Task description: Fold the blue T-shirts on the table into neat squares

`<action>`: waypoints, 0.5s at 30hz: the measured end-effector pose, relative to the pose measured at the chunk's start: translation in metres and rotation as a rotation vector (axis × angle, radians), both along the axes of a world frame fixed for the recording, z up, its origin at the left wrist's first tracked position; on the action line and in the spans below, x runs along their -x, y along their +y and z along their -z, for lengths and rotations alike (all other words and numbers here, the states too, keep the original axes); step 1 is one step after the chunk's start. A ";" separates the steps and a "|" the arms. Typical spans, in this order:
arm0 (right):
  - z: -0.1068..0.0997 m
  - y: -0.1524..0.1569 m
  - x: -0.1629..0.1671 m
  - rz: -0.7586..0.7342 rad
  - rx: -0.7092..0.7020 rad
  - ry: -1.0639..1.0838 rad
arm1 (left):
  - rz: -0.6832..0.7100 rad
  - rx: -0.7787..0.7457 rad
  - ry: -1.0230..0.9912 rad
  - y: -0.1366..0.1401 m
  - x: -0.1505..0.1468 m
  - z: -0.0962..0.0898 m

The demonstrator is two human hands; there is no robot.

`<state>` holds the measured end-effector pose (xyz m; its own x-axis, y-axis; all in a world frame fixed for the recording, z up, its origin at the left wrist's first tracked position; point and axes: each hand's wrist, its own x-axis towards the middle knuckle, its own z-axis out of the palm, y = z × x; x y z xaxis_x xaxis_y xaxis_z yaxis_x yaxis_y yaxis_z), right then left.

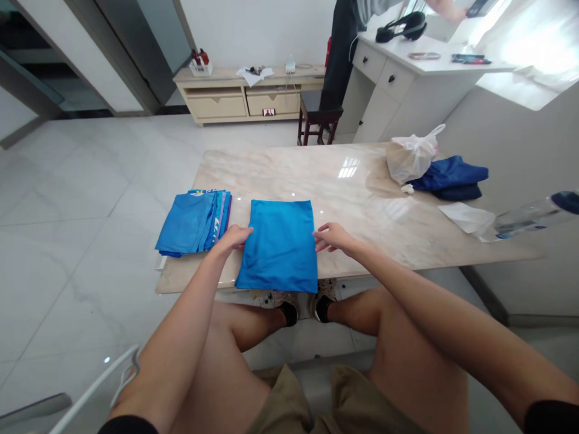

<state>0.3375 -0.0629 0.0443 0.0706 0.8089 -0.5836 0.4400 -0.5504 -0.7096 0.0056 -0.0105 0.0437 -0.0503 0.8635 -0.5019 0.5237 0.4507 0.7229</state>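
Observation:
A folded bright blue cloth (pixel 281 246) lies flat in front of me, its near edge at the front edge of the marble-patterned table. At its left edge is my left hand (pixel 236 237), closed with the thumb on top of the cloth and the other fingers mostly hidden. My right hand (pixel 333 237) is beside the right edge, fingers apart and fingertips touching the fabric. Left of the cloth sits a stack of folded blue cloths (pixel 192 223), some with purple and white print along the side.
On the table's right stand a white plastic bag (pixel 411 158), dark blue fabric (pixel 450 176), a paper sheet (pixel 465 217) and a clear bottle (pixel 534 217). Behind are a dark stool (pixel 320 111), a low cabinet (pixel 219 103), a white desk (pixel 398 78) and another person (pixel 341 51).

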 end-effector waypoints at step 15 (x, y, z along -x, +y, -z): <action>0.028 0.008 0.000 -0.082 0.009 -0.029 | 0.137 0.198 -0.139 -0.001 0.021 0.009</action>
<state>0.3375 -0.0544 0.0161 0.0215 0.8072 -0.5898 0.5046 -0.5181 -0.6907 -0.0159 -0.0119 0.0348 0.1416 0.7417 -0.6556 0.4915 0.5222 0.6970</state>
